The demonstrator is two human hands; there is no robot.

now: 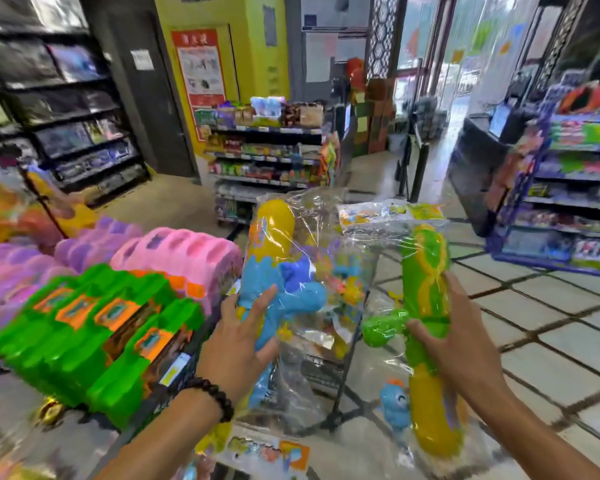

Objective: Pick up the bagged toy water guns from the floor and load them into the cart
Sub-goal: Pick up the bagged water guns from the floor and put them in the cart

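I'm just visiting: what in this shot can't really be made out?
Head view, the only one:
- Cart: mostly hidden behind the blue and yellow bagged water gun that the left hand holds.
- Bagged toys on the floor: cut off by the bottom edge.
- Red poster: text too blurred to read.
- Snack shelves: labels too small.
- Right hand grip: fingertips hidden behind the green and yellow bagged water gun.
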